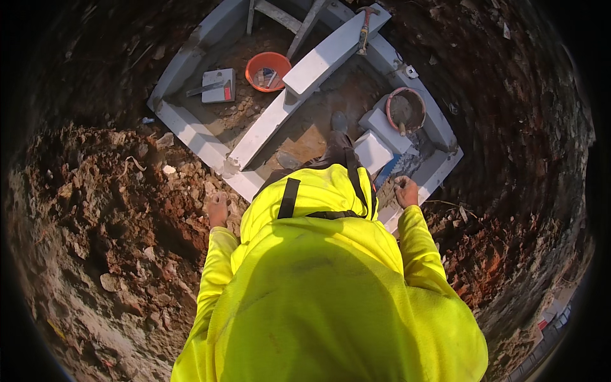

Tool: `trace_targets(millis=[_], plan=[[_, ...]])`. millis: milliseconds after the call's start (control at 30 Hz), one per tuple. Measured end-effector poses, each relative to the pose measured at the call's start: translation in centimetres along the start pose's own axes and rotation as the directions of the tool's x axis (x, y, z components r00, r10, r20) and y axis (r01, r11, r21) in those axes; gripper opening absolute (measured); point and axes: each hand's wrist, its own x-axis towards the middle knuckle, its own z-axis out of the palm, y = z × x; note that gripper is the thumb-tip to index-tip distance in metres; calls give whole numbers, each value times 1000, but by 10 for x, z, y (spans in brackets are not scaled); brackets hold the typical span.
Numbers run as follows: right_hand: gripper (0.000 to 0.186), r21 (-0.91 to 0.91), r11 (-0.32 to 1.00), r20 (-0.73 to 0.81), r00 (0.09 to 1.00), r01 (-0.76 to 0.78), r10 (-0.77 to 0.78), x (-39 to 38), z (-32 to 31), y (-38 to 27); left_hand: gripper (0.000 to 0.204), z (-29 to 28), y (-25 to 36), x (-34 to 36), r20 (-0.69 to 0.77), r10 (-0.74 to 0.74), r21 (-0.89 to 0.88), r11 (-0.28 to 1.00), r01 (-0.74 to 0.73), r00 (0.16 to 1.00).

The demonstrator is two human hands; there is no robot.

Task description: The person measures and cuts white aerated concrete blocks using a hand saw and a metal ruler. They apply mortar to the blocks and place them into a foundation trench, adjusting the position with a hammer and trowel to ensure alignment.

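My left hand (217, 209) hangs beside my leg over loose soil and stones, its fingers loosely curled with nothing seen in them. On the other side, my right hand (406, 192) is closed near the low wall's inner corner; nothing sticks out of it. Just beyond it lies a blue tool with a toothed edge (387, 170), partly hidden beside a pale block (373, 151). A round orange-rimmed bucket of grey mortar (405, 107) stands farther off, with a handled tool in it. I stand with my feet inside the pale block frame.
A long pale beam (302, 86) crosses the frame, with a hammer (365, 30) at its far end. Left of it are an orange basin (268, 71) holding small tools and a pale block (218, 86) with a tool on top. Rough reddish earth (121, 210) surrounds the frame.
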Motion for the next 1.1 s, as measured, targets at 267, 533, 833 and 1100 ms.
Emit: trace_targets(millis=[267, 533, 833, 1100], plan=[[26, 86, 993, -44, 996, -76, 80, -4, 12, 8, 42, -14, 56, -10, 127, -179, -199, 959, 202, 976], [23, 113, 994, -252, 968, 7, 22, -11, 12, 7, 42, -13, 1, 40, 55, -51, 18, 999, 50, 997], [31, 66, 988, -4, 990, -143, 144, -22, -15, 15, 40, 2, 57, 11, 72, -15, 164, 986, 3, 997], [46, -93, 994, 145, 987, -60, 73, 41, -38, 41, 36, 45, 9, -4, 157, -216, -278, 927, 253, 964]])
